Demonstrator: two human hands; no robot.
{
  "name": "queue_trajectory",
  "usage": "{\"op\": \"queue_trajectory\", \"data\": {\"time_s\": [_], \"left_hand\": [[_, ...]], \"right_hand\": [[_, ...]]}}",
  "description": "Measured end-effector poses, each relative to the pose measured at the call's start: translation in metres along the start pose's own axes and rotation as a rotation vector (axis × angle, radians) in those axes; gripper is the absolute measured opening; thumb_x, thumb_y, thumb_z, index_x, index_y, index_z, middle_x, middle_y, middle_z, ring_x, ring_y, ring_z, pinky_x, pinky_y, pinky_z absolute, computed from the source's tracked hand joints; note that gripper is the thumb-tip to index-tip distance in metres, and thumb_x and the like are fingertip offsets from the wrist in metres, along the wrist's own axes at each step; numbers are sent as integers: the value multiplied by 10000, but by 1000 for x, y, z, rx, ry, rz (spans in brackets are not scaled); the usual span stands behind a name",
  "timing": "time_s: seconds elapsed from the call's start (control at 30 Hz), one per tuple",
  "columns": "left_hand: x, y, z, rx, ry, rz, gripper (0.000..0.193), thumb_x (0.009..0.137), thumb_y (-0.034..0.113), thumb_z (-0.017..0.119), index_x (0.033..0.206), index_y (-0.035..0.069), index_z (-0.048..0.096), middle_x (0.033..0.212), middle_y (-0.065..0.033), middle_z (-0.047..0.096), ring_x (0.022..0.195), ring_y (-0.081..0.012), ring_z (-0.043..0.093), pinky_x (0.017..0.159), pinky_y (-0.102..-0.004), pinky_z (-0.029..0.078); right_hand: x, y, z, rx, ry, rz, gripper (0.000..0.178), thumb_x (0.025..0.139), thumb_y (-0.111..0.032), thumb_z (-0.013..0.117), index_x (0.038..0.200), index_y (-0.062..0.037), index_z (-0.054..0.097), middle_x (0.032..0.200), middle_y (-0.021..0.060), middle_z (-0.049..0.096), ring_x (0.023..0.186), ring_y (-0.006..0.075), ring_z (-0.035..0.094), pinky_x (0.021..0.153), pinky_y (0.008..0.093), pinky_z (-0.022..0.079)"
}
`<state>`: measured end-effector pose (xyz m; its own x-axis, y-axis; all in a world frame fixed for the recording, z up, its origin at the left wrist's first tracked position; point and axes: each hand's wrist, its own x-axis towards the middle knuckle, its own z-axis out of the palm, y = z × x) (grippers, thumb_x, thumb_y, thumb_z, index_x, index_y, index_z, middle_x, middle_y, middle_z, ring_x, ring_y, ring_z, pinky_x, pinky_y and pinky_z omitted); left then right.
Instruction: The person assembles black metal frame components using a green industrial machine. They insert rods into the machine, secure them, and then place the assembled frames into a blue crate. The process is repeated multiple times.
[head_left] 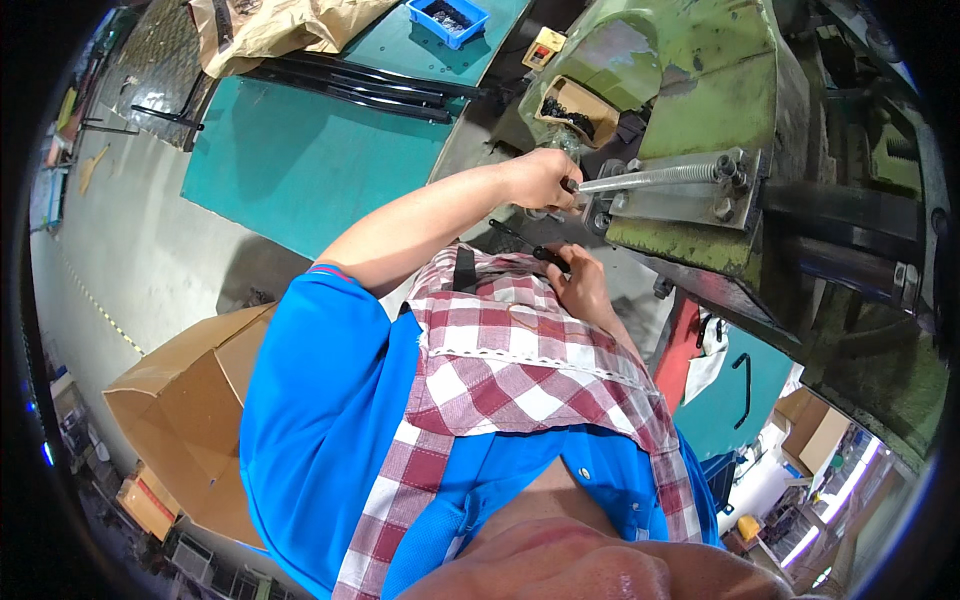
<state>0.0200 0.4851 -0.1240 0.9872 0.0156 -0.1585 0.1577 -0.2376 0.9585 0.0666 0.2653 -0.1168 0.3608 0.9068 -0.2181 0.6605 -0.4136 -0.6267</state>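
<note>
My left hand (543, 180) is closed at the near end of a spring-wound metal rod (660, 180) on the green machine (690, 110). A small dark round end (570, 185) shows by its fingers; the rest of what they grip is hidden. Lower down, in front of the checked apron (540, 330), my right hand (587, 287) is closed on a thin black rod-shaped part (520, 241) with a thicker end. That part points up and to the left. Bolts and a metal plate (690, 200) surround the spring rod.
Beyond my left hand, a tan tray (603, 112) holds small black parts. Black tubes (350, 88), brown paper (285, 30) and a blue bin (448, 22) lie on a green table (270, 150). A cardboard box (180, 400) stands left; another green surface (745, 400) carries a bent black bar.
</note>
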Motion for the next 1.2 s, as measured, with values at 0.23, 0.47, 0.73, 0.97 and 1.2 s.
{"op": "queue_trajectory", "data": {"time_s": [0.23, 0.47, 0.73, 0.97, 1.2], "left_hand": [[1, -14, 10, 152, 270, -3, 221, 751, 197, 757, 805, 14, 646, 653, -79, 638, 602, -174, 613, 587, -315, 481], [-24, -5, 24, -394, 151, -83, 237, 790, 193, 739, 786, 3, 599, 630, -60, 609, 534, -113, 581, 522, -270, 459], [-13, -5, 26, -146, 303, -44, 152, 771, 63, 657, 905, 6, 613, 682, -87, 626, 607, -156, 597, 586, -304, 479], [-1, -10, 31, -328, 199, -104, 100, 780, 28, 630, 859, -22, 596, 677, -73, 617, 593, -129, 603, 558, -274, 482], [-11, -37, 18, -8, 278, -99, 442, 764, 294, 752, 1054, 1, 593, 819, -135, 670, 743, -193, 652, 642, -328, 502]], "right_hand": [[11, 15, -8, 108, 221, -105, 246, 820, -90, 653, 1027, 38, 622, 908, 179, 650, 826, 243, 641, 736, 327, 486], [21, 27, -15, 24, 278, -90, 247, 838, -105, 656, 1054, 15, 640, 838, 137, 659, 747, 108, 575, 679, 269, 465], [35, 23, -21, -67, 259, -126, 205, 870, -138, 625, 1028, -10, 646, 843, 69, 648, 773, 90, 537, 704, 274, 450], [35, 36, -11, 156, 304, -31, 236, 862, -144, 638, 1053, -6, 635, 886, 52, 649, 817, 116, 569, 736, 279, 462], [34, 91, 16, 84, 240, 122, 175, 882, -116, 628, 991, 21, 627, 829, 17, 614, 749, 76, 529, 691, 224, 442]]}}
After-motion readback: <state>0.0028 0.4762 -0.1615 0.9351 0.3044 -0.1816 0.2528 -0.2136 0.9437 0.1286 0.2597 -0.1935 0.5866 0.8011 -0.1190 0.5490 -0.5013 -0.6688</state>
